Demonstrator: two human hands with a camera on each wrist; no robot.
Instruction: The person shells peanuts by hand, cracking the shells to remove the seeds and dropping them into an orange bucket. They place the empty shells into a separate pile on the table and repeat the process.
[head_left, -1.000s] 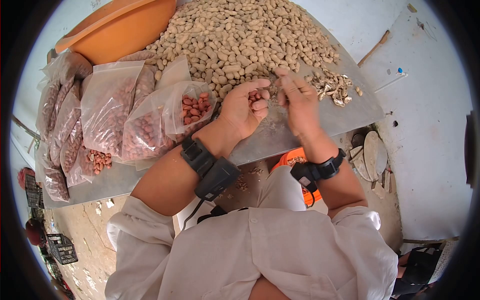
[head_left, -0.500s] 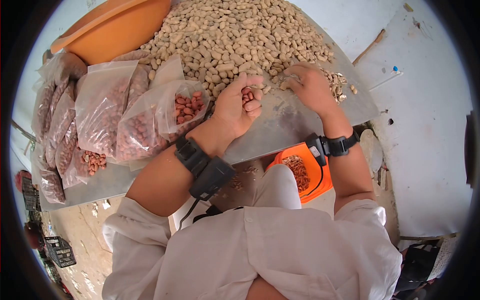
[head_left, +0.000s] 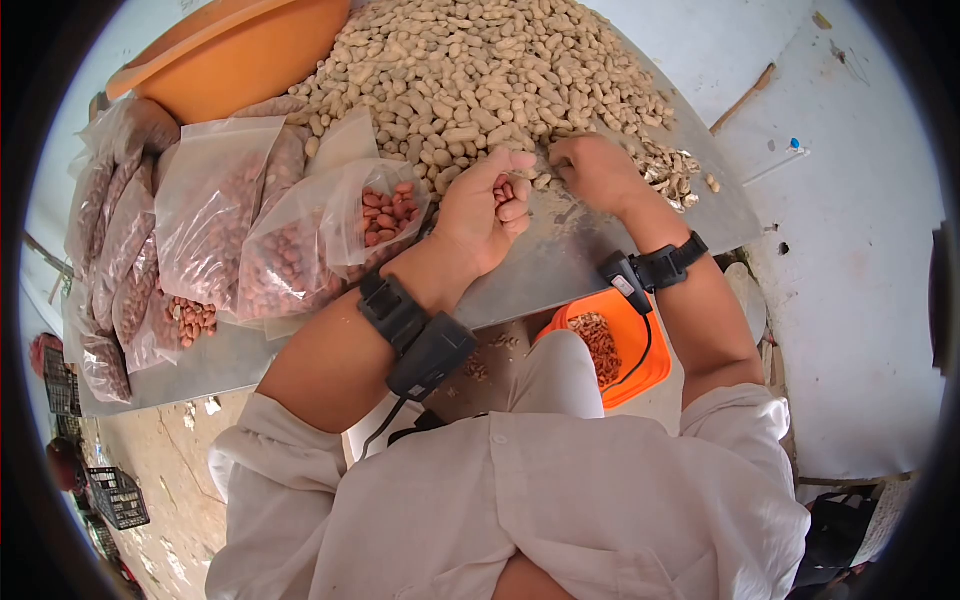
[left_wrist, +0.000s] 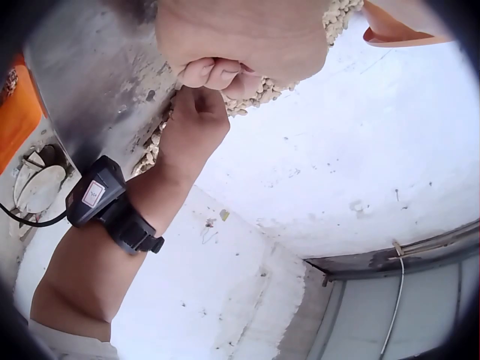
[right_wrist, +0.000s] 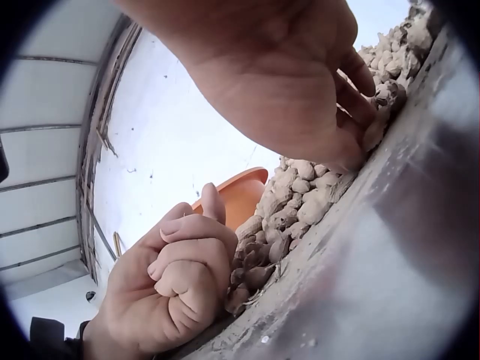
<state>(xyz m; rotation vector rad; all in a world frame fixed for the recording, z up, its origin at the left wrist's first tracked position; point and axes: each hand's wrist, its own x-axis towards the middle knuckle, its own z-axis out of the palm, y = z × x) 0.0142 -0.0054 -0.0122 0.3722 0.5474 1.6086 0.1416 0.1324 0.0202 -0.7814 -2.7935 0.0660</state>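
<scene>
My left hand (head_left: 472, 218) is curled palm-up above the metal table, holding several red peanut kernels (head_left: 504, 188) against its palm. To its right, my right hand (head_left: 600, 172) reaches down to the near edge of a big pile of unshelled peanuts (head_left: 450, 75). In the right wrist view its bent fingers and thumb close on a peanut (right_wrist: 376, 133) low on the tabletop. Left of my left hand stands an open clear bag (head_left: 345, 225) with red kernels showing at its mouth.
More bags of kernels (head_left: 215, 225) line the table's left side, below an orange basin (head_left: 235, 65). Broken shells (head_left: 672, 172) lie right of the pile. Under the table's front edge, an orange bucket (head_left: 645, 350) holds reddish bits. A white wall (head_left: 850, 300) rises at right.
My right hand has moved away from my left hand to the shells on the right, then back left to the pile's near edge. The left hand keeps holding the kernels, nearly still.
</scene>
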